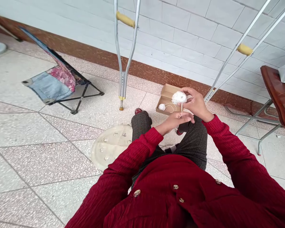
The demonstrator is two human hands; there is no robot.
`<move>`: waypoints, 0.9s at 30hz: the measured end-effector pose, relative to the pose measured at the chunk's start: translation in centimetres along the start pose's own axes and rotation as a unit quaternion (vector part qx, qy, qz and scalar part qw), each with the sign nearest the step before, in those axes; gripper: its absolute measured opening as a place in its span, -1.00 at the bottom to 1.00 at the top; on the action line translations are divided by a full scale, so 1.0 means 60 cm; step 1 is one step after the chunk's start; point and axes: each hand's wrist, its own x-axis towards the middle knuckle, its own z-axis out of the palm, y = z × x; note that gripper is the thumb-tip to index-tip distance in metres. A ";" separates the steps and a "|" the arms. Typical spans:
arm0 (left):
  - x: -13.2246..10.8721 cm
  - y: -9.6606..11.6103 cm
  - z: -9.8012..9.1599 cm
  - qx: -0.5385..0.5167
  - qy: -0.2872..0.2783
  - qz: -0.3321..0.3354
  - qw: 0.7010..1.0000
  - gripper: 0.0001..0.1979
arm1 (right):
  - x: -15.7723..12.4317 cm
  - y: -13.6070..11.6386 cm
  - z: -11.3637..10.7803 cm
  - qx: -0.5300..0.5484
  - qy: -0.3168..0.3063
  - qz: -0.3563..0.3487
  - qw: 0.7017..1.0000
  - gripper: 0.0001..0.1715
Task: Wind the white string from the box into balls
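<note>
A fluffy white bundle of yarn (179, 97) is held up in the fingers of my right hand (197, 104). From it a short pale strand (181, 108) runs down to my left hand (174, 121), whose thumb and fingers pinch its lower end. Whether that pale length is only yarn or also a thin tool, I cannot tell. Just beyond my hands an open cardboard box (159, 111) lies on the floor. Inside it is a small ball of white yarn (161, 107), with a loose thread curling towards the bundle.
Two metal crutches lean on the tiled wall, one (122, 72) ahead and one (230, 61) to the right. A folding fabric chair (49, 85) stands left. A round beige cover (111, 144) is beside my leg. A brown wooden seat (275, 98) stands at the right.
</note>
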 end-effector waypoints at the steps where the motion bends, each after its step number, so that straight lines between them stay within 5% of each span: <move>1: -0.008 0.007 0.000 0.005 -0.014 -0.009 1.000 -0.64 | 0.002 0.006 -0.006 -0.034 -0.003 -0.014 0.999 -0.43; 3: -0.028 0.024 -0.014 0.015 -0.007 -0.017 1.000 -0.60 | 0.000 0.025 -0.021 -0.084 -0.008 -0.026 0.996 -0.39; 7: -0.062 0.070 -0.081 0.035 0.097 0.013 0.995 -0.60 | -0.024 0.066 -0.035 -0.071 -0.047 0.033 0.996 -0.41; 11: -0.055 0.095 -0.148 0.062 0.174 0.038 0.982 -0.58 | -0.058 0.055 -0.017 0.120 -0.140 0.123 0.975 -0.38; 14: -0.032 0.076 -0.170 0.034 0.209 0.033 0.977 -0.59 | -0.068 0.021 -0.005 0.255 -0.167 0.146 0.941 -0.34; 17: -0.009 0.034 -0.163 -0.011 0.197 0.019 0.980 -0.56 | -0.063 -0.006 -0.001 0.330 -0.141 0.137 0.923 -0.37; 23: -0.004 -0.020 -0.097 -0.117 0.123 -0.019 0.985 -0.47 | -0.033 -0.011 -0.002 0.396 -0.038 0.137 0.907 -0.48; 27: -0.027 -0.033 -0.066 -0.086 0.100 -0.025 0.991 -0.49 | -0.007 0.021 0.002 0.341 0.063 0.123 0.930 -0.48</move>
